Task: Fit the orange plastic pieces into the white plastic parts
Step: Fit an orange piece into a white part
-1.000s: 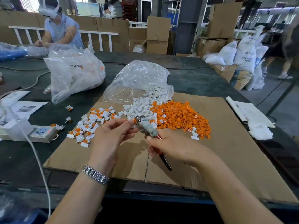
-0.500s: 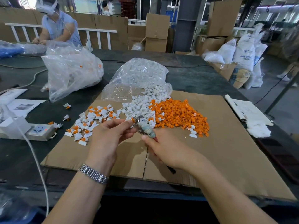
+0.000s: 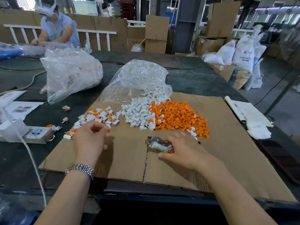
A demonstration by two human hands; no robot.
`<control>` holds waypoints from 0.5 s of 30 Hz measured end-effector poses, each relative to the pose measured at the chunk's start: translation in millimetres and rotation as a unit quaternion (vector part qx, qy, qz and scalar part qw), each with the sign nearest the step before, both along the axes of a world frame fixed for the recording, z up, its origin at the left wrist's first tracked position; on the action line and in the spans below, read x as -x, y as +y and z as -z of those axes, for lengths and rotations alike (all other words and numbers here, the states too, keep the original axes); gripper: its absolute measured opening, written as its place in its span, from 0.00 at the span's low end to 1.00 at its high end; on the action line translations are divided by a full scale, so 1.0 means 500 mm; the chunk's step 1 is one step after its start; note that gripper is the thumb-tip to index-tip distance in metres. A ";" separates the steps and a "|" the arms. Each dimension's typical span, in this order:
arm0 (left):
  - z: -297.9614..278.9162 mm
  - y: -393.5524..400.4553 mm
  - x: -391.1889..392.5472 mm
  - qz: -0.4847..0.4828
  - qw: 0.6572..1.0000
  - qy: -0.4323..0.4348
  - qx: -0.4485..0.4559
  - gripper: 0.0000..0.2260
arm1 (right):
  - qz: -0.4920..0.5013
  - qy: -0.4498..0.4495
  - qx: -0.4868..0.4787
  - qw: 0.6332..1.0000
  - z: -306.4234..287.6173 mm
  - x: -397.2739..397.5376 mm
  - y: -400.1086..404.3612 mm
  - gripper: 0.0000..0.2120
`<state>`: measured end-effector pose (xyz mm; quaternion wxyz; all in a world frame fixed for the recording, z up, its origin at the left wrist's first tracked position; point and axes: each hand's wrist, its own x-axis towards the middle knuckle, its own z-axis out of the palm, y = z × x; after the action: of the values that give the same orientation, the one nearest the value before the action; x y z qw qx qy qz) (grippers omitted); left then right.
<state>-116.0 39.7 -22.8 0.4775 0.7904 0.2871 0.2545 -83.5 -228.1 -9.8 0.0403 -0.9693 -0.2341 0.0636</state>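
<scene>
The left hand (image 3: 90, 140) hovered over the near edge of the pile of assembled pieces (image 3: 95, 118), its fingers curled loosely inward; whether that grip pinched a piece could not be told. The right hand (image 3: 183, 151) lay low over the cardboard sheet (image 3: 227, 159), its grip clasped around a blurred tool (image 3: 158, 144) with a red handle part showing under the thumb, fingers spread toward the heap of orange plastic pieces (image 3: 178, 116). The white plastic parts (image 3: 139, 113) spilled from a clear bag (image 3: 138, 78) just beside that heap, touching it. Half a second before, both hands met at the centre, working the tool against a piece pinched in the left; since then they had parted, the left gone to the assembled pile, the right dropped toward the cardboard on the table (image 3: 186, 82).
</scene>
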 end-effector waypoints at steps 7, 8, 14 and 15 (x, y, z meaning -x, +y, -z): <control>0.019 -0.009 -0.059 0.071 0.972 0.015 -0.222 0.08 | 0.011 -0.059 -0.024 0.998 0.026 -0.030 -0.025 0.37; 0.019 -0.027 -0.071 0.111 0.967 0.011 -0.231 0.07 | 0.016 -0.065 -0.041 0.997 0.023 -0.040 -0.021 0.35; 0.043 -0.084 -0.135 0.187 0.924 0.088 -0.323 0.10 | 0.081 -0.107 -0.108 0.985 0.017 -0.097 0.018 0.10; 0.046 -0.087 -0.141 0.184 0.921 0.092 -0.330 0.10 | 0.089 -0.104 -0.100 0.985 0.019 -0.103 0.029 0.11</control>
<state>-45.6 -3.6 -46.0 0.1993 0.9621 0.0786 0.1686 -31.9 -213.8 -19.4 0.1181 -0.9787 -0.1546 -0.0655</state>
